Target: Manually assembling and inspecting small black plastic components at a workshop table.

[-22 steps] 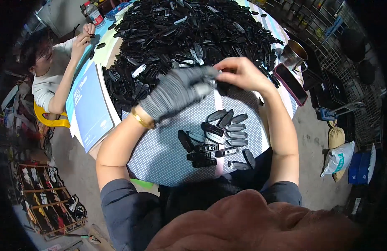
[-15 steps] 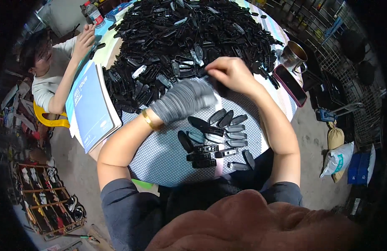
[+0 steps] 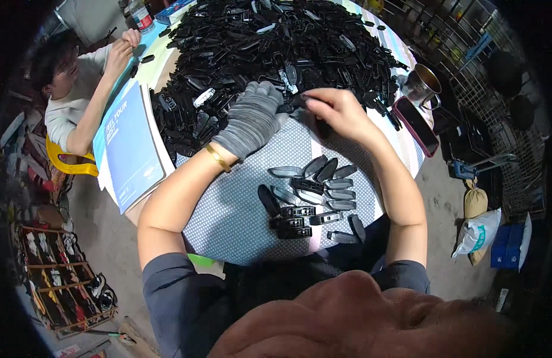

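My left hand [image 3: 252, 119], in a grey striped knit glove, is at the near edge of a big heap of black plastic clip-like pieces [image 3: 228, 59]. Its fingers are bent together, and what they hold, if anything, is hidden. Just to its right, my bare right hand [image 3: 341, 112] pinches a small black plastic piece [image 3: 298, 101] between thumb and forefinger. Closer to me, several long oval black pieces [image 3: 340, 194] lie in loose rows on the dotted cloth [image 3: 228, 221]. Some of those pieces [image 3: 295, 222] show their slotted, framed side.
Left of the heap lies a blue notebook [image 3: 133, 149]; beyond it sits another person [image 3: 79, 101] with hands raised at the table edge. A metal mug [image 3: 420, 86] and a phone [image 3: 416, 125] are at the right. A bottle [image 3: 141, 17] stands at the far left.
My left hand has drawn back from above the oval pieces, moving left and up to the heap's edge. My right hand has shifted slightly to the right, still pinching. The other person's hands have come together.
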`<state>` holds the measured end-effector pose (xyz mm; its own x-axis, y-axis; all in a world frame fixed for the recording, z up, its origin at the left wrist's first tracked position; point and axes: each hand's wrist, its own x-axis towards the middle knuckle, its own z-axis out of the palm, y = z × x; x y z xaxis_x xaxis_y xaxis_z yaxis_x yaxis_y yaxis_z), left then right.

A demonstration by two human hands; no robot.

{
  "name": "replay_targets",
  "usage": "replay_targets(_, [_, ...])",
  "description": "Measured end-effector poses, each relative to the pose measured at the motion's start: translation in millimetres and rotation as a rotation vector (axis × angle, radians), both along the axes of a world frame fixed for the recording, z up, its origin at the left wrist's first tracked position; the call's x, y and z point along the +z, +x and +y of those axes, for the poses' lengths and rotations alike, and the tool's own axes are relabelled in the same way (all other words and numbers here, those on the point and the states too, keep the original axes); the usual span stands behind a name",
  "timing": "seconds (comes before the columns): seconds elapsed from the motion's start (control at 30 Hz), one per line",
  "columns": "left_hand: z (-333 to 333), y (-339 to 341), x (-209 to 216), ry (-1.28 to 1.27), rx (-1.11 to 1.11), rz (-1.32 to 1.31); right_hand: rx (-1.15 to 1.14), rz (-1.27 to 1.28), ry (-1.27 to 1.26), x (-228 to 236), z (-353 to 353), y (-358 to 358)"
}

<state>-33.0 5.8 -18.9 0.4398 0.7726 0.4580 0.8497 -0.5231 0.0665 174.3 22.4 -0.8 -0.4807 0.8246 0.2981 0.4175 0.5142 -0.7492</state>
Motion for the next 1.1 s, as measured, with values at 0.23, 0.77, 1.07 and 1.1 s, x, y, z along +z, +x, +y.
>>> replay_targets(0.23, [-2,4,20,-0.44,-0.22,-0.678,0.104,0.3,0.154,-7,-2,-7])
replay_targets(0.77, [-14,6,29,-0.617,-0.274,-1.062,0.003,0.587,-0.246,-1,-23,-19])
replay_targets(1.07, [-20,13,28,-0.665,-0.364,-1.368,-0.093,0.353,-0.074,-12,-22,-26])
replay_targets(1.1, [-20,13,30,-0.666,-0.366,-1.369,-0.024,0.387,-0.327,-12,-21,-24])
